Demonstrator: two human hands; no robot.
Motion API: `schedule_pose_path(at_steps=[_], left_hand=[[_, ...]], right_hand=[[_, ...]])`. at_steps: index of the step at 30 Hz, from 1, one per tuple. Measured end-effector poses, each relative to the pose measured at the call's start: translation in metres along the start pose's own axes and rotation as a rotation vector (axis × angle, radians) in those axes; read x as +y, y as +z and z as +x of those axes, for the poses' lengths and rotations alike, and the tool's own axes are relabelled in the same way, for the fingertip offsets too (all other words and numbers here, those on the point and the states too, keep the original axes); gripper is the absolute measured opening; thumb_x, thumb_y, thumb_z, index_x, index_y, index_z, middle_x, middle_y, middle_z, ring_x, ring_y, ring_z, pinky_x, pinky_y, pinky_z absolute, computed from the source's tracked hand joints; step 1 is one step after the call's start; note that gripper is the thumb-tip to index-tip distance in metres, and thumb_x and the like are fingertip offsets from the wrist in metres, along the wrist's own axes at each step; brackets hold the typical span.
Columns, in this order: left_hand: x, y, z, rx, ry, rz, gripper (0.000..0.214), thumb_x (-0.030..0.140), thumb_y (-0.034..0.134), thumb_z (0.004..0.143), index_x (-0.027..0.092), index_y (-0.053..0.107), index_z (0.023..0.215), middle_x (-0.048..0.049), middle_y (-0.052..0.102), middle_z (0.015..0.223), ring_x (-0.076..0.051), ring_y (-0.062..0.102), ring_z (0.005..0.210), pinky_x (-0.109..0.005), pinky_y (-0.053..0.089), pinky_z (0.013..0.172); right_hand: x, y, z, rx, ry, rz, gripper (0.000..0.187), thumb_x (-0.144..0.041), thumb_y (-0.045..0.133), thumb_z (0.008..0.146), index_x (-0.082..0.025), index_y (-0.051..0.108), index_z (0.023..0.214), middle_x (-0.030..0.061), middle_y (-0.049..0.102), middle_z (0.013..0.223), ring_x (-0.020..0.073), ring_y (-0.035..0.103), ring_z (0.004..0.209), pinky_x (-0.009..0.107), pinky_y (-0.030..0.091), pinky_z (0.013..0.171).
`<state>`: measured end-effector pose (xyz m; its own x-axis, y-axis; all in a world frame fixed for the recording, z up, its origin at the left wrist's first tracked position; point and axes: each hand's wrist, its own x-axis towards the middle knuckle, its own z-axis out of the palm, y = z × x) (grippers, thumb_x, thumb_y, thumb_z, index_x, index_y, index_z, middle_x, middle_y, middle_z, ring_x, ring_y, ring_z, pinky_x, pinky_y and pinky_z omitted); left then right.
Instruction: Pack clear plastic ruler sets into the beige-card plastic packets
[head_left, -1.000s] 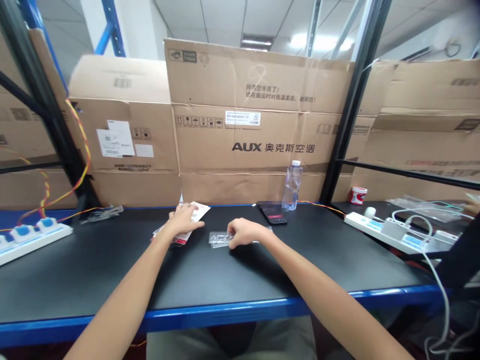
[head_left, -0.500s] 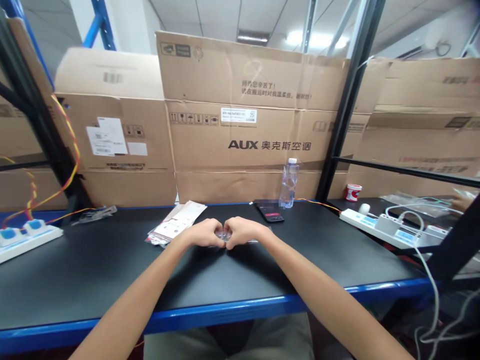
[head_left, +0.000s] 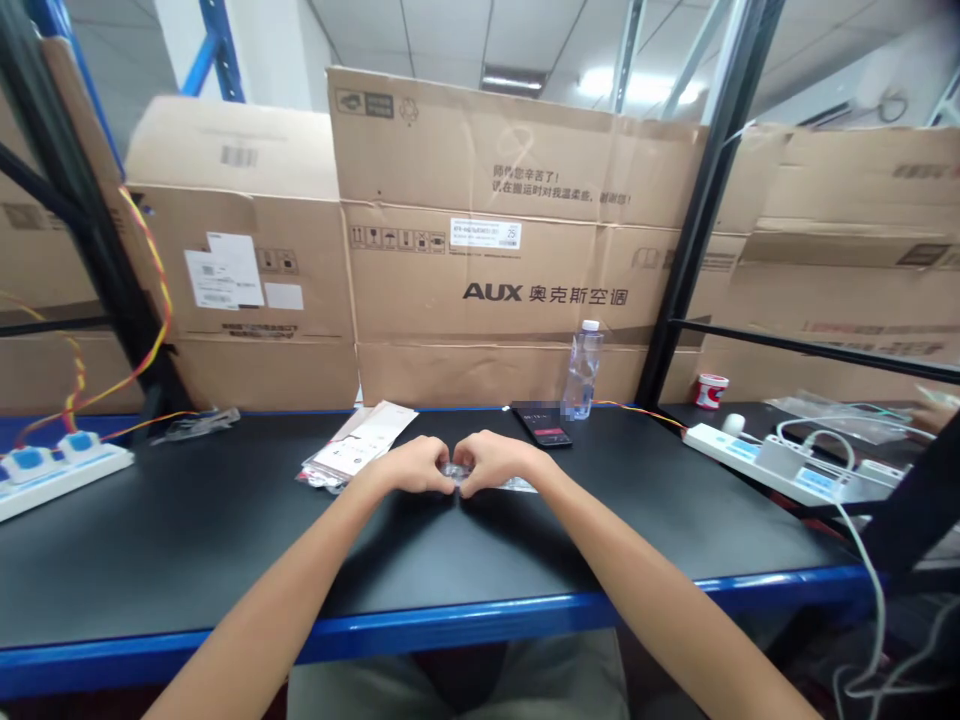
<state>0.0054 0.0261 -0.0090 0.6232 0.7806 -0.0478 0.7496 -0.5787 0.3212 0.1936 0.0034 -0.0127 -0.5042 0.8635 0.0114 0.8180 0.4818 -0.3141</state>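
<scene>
At the middle of the black table, my left hand and my right hand meet with thumbs almost touching. Both are closed, fingers curled, on a crinkled clear plastic piece that shows between them. It looks like a thin plastic bag, though most of it is hidden by the fingers. More clear plastic pokes out to the right, behind my right wrist. Left of my left hand lies a stack of white cards and packets.
A phone and a water bottle stand toward the back. Power strips lie at left and right. Large cardboard walls off the back. At far right, another person's hand shows beside a red-and-white tub.
The view has shifted slightly, so everything sits a little further right. My hands keep the same hold on the plastic; a bit more of it shows behind my right wrist.
</scene>
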Motion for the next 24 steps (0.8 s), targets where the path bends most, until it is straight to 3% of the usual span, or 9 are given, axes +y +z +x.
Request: schedule_pose_path(at_steps=[7,12,18,24], left_hand=[[-0.016,0.006,0.007,0.118,0.086,0.061,0.037,0.033,0.063,0.071,0.016,0.070,0.103,-0.0109,0.071,0.107,-0.026,0.064,0.098,-0.031,0.047,0.080],[-0.021,0.005,0.007,0.040,0.098,0.102,0.035,0.039,0.060,0.079,0.016,0.066,0.104,-0.0118,0.068,0.105,-0.027,0.063,0.096,-0.033,0.047,0.080],[-0.014,0.003,0.004,-0.054,0.026,0.209,0.031,0.040,0.057,0.083,0.018,0.060,0.104,-0.0148,0.062,0.112,-0.030,0.060,0.102,-0.038,0.048,0.088],[-0.012,0.002,0.002,-0.071,0.020,0.233,0.028,0.040,0.056,0.085,0.019,0.058,0.102,-0.0145,0.061,0.111,-0.030,0.060,0.103,-0.039,0.047,0.088]], right_hand=[[0.010,0.002,0.008,0.035,0.080,0.008,0.035,-0.037,0.072,0.068,-0.019,0.073,0.098,0.0039,0.073,0.089,0.0175,0.066,0.078,0.022,0.042,0.061],[0.011,-0.001,0.014,-0.037,0.106,0.017,0.038,-0.041,0.073,0.066,-0.019,0.072,0.097,0.0042,0.073,0.091,0.0190,0.066,0.079,0.023,0.042,0.060],[0.007,0.005,0.016,-0.038,0.049,-0.048,0.034,-0.030,0.066,0.069,-0.019,0.069,0.101,0.0075,0.073,0.096,0.0210,0.067,0.080,0.024,0.042,0.058],[0.005,0.008,0.016,-0.071,0.001,-0.060,0.030,-0.024,0.063,0.070,-0.018,0.067,0.099,0.0080,0.072,0.096,0.0207,0.066,0.078,0.024,0.041,0.057]])
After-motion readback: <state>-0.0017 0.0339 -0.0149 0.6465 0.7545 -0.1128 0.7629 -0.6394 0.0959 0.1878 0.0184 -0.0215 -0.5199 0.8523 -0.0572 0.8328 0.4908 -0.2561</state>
